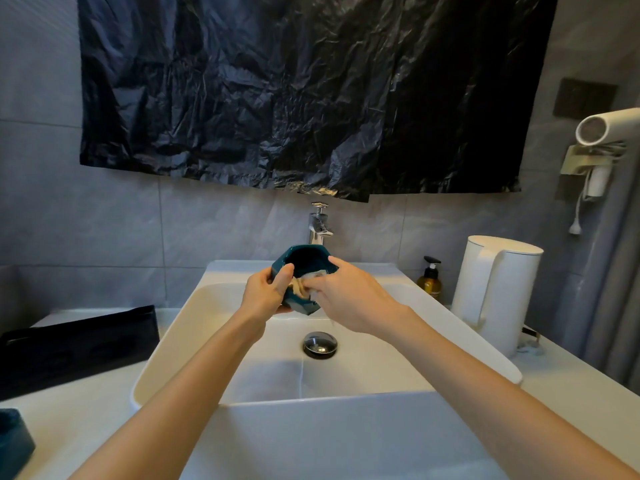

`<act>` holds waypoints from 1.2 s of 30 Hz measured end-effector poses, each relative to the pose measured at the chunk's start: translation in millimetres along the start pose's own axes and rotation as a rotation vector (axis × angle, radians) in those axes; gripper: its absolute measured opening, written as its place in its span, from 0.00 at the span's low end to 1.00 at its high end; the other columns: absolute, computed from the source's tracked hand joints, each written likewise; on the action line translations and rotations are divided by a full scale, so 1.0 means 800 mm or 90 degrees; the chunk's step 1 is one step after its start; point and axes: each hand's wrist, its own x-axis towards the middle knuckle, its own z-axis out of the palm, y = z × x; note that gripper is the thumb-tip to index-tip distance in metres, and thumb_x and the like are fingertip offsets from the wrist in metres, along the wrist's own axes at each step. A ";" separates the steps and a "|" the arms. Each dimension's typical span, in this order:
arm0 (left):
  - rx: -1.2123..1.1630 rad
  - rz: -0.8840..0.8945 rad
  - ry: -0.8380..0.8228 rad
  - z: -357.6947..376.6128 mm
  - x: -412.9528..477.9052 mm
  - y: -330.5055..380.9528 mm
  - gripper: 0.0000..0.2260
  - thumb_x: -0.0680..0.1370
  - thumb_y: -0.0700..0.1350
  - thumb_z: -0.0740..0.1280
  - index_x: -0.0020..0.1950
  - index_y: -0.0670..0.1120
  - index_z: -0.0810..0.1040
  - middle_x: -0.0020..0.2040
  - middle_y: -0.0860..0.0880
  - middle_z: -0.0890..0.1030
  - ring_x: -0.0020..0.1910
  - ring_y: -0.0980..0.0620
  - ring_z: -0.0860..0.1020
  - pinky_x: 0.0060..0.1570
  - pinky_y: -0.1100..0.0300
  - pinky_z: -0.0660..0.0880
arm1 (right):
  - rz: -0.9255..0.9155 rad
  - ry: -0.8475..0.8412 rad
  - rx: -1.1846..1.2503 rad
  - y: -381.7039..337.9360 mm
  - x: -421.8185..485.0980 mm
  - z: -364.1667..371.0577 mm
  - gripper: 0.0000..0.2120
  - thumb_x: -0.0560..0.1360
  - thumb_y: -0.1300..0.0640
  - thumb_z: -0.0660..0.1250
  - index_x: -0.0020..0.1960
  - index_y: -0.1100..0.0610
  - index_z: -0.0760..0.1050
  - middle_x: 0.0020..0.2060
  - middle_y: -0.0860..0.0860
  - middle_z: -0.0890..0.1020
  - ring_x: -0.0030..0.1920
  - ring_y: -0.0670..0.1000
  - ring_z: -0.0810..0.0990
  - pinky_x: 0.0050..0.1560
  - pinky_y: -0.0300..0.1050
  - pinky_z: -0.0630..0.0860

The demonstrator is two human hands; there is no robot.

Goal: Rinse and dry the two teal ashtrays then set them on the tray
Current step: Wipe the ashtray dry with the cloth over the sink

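My left hand point(266, 289) grips the teal ashtray point(304, 259) over the back of the sink point(485, 341), mouth tilted toward me; my right hand point(349, 299) pinches a cloth point(304, 285) against its near wall. The tray point(76, 344) lies left on the counter point(86, 410), nearer my left hand, the second ashtray point(14, 441) at the front-left corner

Basin point(433, 341) lies open below; faucet point(320, 225) stands close behind.
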 end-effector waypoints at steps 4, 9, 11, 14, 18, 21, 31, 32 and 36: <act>0.020 0.023 -0.026 -0.002 -0.001 -0.001 0.11 0.81 0.50 0.59 0.57 0.45 0.73 0.47 0.47 0.79 0.43 0.53 0.79 0.33 0.68 0.77 | -0.002 -0.069 0.196 -0.003 -0.007 -0.008 0.18 0.83 0.56 0.49 0.68 0.50 0.71 0.70 0.48 0.70 0.73 0.53 0.60 0.72 0.51 0.59; 0.043 0.018 -0.053 0.001 0.000 -0.005 0.15 0.81 0.52 0.59 0.59 0.43 0.73 0.52 0.44 0.79 0.48 0.49 0.79 0.41 0.62 0.79 | -0.059 -0.005 0.148 -0.002 0.000 0.019 0.20 0.80 0.55 0.49 0.71 0.54 0.64 0.74 0.48 0.62 0.75 0.46 0.53 0.76 0.51 0.43; 0.042 0.011 -0.053 0.004 0.000 -0.004 0.15 0.81 0.52 0.59 0.60 0.43 0.73 0.52 0.44 0.79 0.50 0.48 0.79 0.43 0.61 0.79 | -0.007 0.030 0.128 -0.001 0.003 0.025 0.25 0.79 0.53 0.50 0.75 0.55 0.57 0.76 0.50 0.59 0.76 0.47 0.51 0.76 0.48 0.43; 0.044 0.005 -0.044 0.002 0.004 -0.005 0.16 0.81 0.52 0.59 0.62 0.43 0.73 0.55 0.43 0.79 0.52 0.47 0.79 0.47 0.57 0.80 | 0.019 0.045 0.152 -0.012 0.011 0.030 0.24 0.79 0.53 0.50 0.75 0.56 0.58 0.75 0.51 0.60 0.76 0.48 0.52 0.76 0.49 0.44; 0.013 -0.009 -0.040 -0.006 0.005 -0.002 0.17 0.81 0.52 0.57 0.63 0.43 0.73 0.56 0.43 0.79 0.53 0.47 0.79 0.48 0.55 0.80 | -0.052 0.031 0.268 -0.015 0.018 0.022 0.17 0.79 0.57 0.49 0.60 0.56 0.73 0.72 0.50 0.66 0.73 0.46 0.58 0.76 0.52 0.41; 0.002 -0.023 -0.029 -0.007 0.006 -0.001 0.16 0.81 0.52 0.57 0.63 0.42 0.73 0.55 0.43 0.79 0.51 0.47 0.79 0.44 0.58 0.79 | -0.111 -0.008 0.255 -0.002 0.015 0.016 0.20 0.80 0.59 0.47 0.60 0.56 0.76 0.70 0.49 0.69 0.71 0.45 0.62 0.76 0.48 0.38; 0.038 -0.023 -0.057 -0.003 0.005 -0.006 0.14 0.82 0.50 0.57 0.60 0.42 0.74 0.51 0.44 0.80 0.44 0.52 0.80 0.36 0.65 0.78 | -0.129 0.019 0.215 0.008 -0.004 0.023 0.20 0.80 0.60 0.49 0.64 0.55 0.75 0.67 0.48 0.73 0.69 0.45 0.66 0.73 0.40 0.34; 0.045 -0.017 -0.061 -0.004 0.005 -0.007 0.14 0.82 0.49 0.58 0.60 0.42 0.74 0.50 0.45 0.80 0.44 0.53 0.79 0.35 0.66 0.78 | -0.142 0.008 0.201 0.004 -0.005 0.025 0.20 0.80 0.59 0.50 0.66 0.54 0.73 0.69 0.49 0.70 0.71 0.45 0.62 0.74 0.44 0.35; 0.069 -0.016 -0.087 -0.002 0.004 -0.010 0.12 0.81 0.49 0.59 0.59 0.44 0.73 0.52 0.45 0.79 0.46 0.52 0.79 0.37 0.64 0.78 | -0.141 0.046 0.054 0.005 0.000 0.024 0.20 0.77 0.53 0.52 0.66 0.51 0.70 0.71 0.48 0.69 0.74 0.47 0.58 0.74 0.56 0.33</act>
